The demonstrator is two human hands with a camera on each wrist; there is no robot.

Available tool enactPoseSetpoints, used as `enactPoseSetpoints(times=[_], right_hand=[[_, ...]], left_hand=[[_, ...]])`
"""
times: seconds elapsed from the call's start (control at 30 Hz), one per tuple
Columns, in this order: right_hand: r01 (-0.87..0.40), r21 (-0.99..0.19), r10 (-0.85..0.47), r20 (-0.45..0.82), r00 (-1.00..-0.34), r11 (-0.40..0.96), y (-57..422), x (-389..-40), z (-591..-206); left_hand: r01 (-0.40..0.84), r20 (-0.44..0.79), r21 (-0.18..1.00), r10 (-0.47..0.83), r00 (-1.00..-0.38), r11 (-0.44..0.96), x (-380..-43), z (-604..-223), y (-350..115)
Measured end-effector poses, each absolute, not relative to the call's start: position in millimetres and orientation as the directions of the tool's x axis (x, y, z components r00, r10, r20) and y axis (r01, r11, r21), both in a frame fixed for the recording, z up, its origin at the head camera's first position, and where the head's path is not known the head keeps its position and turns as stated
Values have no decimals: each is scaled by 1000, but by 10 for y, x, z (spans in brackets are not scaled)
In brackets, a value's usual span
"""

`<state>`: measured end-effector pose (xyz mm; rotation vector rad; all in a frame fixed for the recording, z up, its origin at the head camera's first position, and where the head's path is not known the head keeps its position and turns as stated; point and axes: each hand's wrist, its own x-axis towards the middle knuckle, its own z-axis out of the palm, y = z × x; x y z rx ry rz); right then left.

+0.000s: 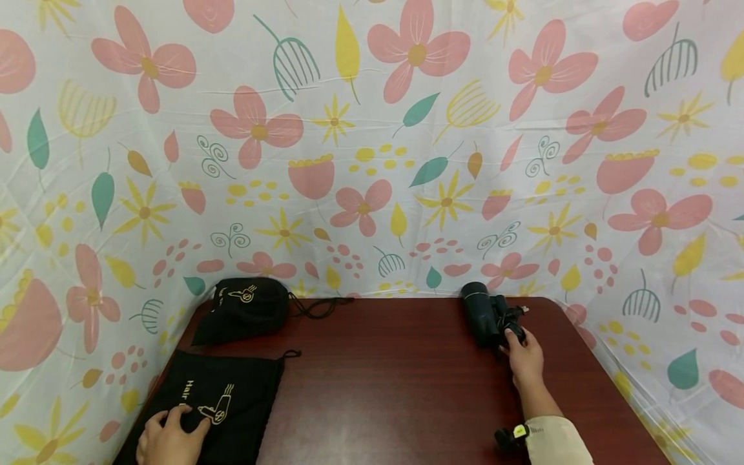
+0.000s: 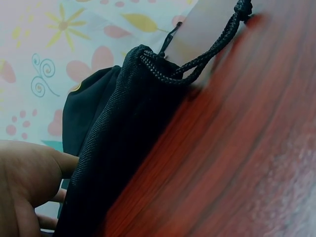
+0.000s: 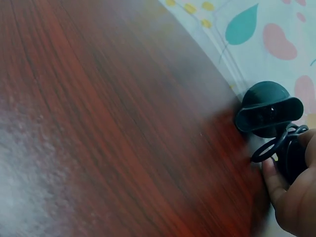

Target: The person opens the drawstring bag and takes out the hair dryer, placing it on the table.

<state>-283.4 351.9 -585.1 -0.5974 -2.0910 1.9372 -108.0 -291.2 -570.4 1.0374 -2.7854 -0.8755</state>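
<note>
A dark hair dryer (image 1: pixel 480 316) lies near the back right of the table, with its black cord (image 1: pixel 513 318) bundled at its right side. My right hand (image 1: pixel 527 361) grips it there with thumb and fingers; whether they hold the handle or only cord, I cannot tell. The right wrist view shows the dryer's flat nozzle (image 3: pixel 269 113) and a loop of cord beside the right hand (image 3: pixel 296 197). My left hand (image 1: pixel 173 440) rests with spread fingers on a flat black drawstring bag (image 1: pixel 247 394) printed with a gold hair dryer.
Behind the flat bag sits a fuller black drawstring pouch (image 1: pixel 250 313), its cord (image 1: pixel 316 309) trailing right. The reddish-brown table (image 1: pixel 378 374) meets flower-patterned cloth (image 1: pixel 366 142) at its back and sides. A small black object (image 1: pixel 507 440) is by the right sleeve.
</note>
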Motion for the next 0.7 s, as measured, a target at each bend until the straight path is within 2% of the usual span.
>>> enactPoseSetpoints(times=[0.33,0.7], right_hand=[[245,-881,500,-11,-866,404,3623,-2862,-5846],[256,-814,487,37,-873,521,3755,-2907,-5938]], left_hand=[[-578,-138,524,-607,-783,626,-1070,-5723,-2976],[-574,-128,535,-613,-780,619,-1063,-5747,-3016]])
